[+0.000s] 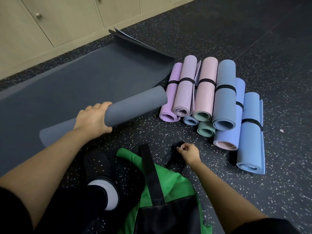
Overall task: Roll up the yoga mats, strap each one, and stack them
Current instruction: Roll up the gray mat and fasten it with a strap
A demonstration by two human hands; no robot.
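Note:
My left hand (93, 118) grips the near end of a rolled dark grey yoga mat (136, 107), which lies slanted on the floor. Under and behind it another dark grey mat (81, 78) is spread flat, its far end curled up. My right hand (187, 152) pinches a black strap (175, 158) lying on the floor in front of me. To the right sits a stack of several rolled mats (207, 98) in purple, pink, green and blue, each bound with a black strap.
A green and black bag (168, 191) lies by my feet; my black shoe (98, 162) is left of it. Beige cabinets (67, 17) line the far wall. The floor (270, 48) is dark speckled rubber.

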